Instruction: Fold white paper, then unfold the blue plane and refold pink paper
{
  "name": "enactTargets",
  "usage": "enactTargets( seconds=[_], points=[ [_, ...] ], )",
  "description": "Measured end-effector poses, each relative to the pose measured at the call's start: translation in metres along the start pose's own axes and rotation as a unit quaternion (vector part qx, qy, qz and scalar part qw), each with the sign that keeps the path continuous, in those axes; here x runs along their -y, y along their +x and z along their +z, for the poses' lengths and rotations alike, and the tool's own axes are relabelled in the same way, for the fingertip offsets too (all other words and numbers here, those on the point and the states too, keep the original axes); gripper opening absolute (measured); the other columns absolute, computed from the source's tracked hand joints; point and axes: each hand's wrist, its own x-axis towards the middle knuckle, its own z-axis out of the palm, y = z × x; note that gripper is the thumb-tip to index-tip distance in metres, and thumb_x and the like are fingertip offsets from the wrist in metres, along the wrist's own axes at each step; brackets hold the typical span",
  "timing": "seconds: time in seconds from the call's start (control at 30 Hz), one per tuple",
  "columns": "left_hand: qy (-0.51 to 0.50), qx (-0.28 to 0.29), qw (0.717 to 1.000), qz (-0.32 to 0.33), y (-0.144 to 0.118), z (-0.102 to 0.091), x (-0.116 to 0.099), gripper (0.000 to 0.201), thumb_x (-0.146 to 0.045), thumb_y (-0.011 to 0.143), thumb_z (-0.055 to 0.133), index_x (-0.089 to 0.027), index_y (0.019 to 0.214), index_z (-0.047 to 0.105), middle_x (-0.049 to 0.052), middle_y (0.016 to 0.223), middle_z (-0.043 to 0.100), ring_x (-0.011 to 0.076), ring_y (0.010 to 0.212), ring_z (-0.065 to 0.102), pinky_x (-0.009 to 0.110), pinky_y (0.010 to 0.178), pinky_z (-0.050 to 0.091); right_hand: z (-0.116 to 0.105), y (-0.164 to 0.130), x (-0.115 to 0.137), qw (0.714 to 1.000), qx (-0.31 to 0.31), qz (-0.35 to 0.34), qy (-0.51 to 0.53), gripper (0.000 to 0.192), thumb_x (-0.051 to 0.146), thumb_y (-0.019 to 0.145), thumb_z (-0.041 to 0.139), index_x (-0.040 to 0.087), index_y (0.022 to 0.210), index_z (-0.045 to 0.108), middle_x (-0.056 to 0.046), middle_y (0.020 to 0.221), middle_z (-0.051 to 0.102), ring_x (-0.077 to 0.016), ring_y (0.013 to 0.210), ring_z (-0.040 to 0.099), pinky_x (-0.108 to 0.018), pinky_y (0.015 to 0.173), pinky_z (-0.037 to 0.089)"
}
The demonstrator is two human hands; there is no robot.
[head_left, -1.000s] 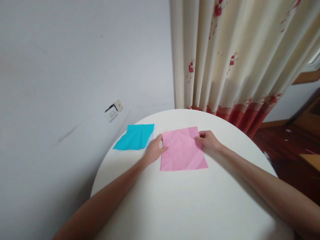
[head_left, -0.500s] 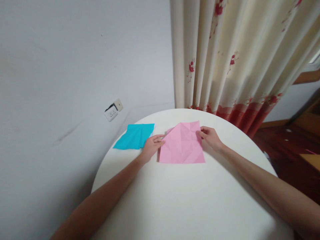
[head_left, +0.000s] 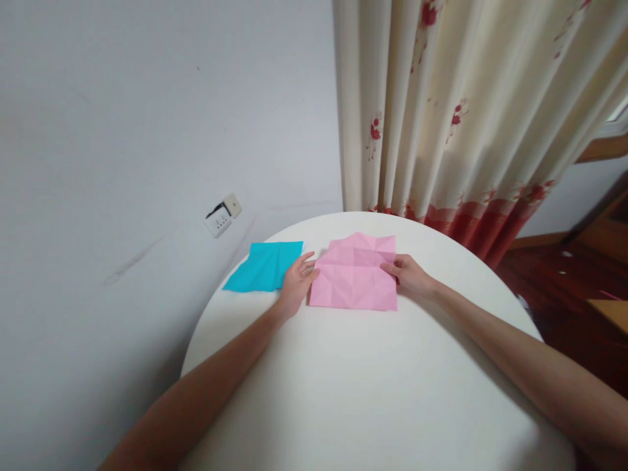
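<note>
Since a second ago: pink paper (head_left: 354, 275) slid farther up the white round table (head_left: 373, 392), near edge drawn away from the body, sheet now looking shorter and creased, far edge lifted a little. Left hand (head_left: 296, 284) laid flat on the left edge, fingers loosely spread, pressing rather than gripping, likely to keep the sheet from skating. Right hand (head_left: 408, 277) pinching the right edge between thumb and curled fingers, steadying that side. Just left, apart from the pink sheet: blue paper (head_left: 265, 266), lying untouched, overhanging the rim. Beyond: wall socket (head_left: 223, 216), flowered curtain (head_left: 456, 111).
</note>
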Motion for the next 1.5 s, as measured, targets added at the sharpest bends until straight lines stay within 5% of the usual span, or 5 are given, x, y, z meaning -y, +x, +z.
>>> enactTargets(
  seconds=[0.63,0.8,1.0,1.27,1.5],
  points=[
    [-0.212,0.000,0.974,-0.080,0.006,-0.002,-0.004,0.024,-0.014,0.063,0.074,-0.017,0.086,0.069,0.003,0.101,0.069,0.0151,0.082,0.063,0.027,0.075,0.048,-0.009,-0.003,0.014,0.997,0.010,-0.017,0.080,0.020,0.022,0.066,0.065,0.014,0.080,0.077,-0.010,0.084,0.074,-0.0189,0.074,0.063,-0.030,0.069,0.047],
    [-0.162,0.029,0.983,-0.078,0.005,-0.006,-0.003,0.008,-0.022,0.067,0.065,-0.015,0.062,0.063,0.007,0.107,0.068,0.0208,0.090,0.062,0.031,0.075,0.049,-0.009,-0.004,0.015,0.998,0.007,-0.038,0.058,0.033,0.039,0.076,0.062,0.011,0.082,0.077,-0.014,0.091,0.074,-0.0234,0.082,0.064,-0.034,0.074,0.049],
    [0.047,0.090,0.995,-0.023,0.005,-0.012,-0.001,0.019,-0.030,0.071,0.070,-0.017,0.085,0.072,0.009,0.119,0.066,0.0242,0.103,0.061,0.033,0.086,0.048,-0.005,-0.002,0.003,0.995,-0.002,-0.049,-0.092,0.034,0.042,0.069,0.076,0.014,0.088,0.075,-0.008,0.086,0.073,-0.0168,0.070,0.061,-0.028,0.064,0.047],
    [0.270,0.192,0.935,0.124,0.003,-0.013,-0.011,0.034,-0.033,0.078,0.069,-0.018,0.109,0.069,0.013,0.122,0.063,0.0255,0.116,0.058,0.043,0.104,0.042,-0.001,-0.002,-0.001,0.955,0.007,-0.120,-0.271,0.025,0.032,0.079,0.065,0.013,0.093,0.074,-0.007,0.085,0.072,-0.0154,0.069,0.059,-0.027,0.064,0.045],
    [0.456,0.370,0.789,0.184,-0.025,0.010,-0.007,0.055,-0.040,0.093,0.053,-0.025,0.145,0.041,0.007,0.151,0.041,0.0239,0.143,0.030,0.046,0.120,0.017,0.024,-0.005,-0.007,0.923,0.035,-0.162,-0.347,0.022,0.024,0.083,0.060,0.016,0.099,0.074,-0.006,0.088,0.070,-0.0159,0.074,0.059,-0.028,0.070,0.045]
  ],
)
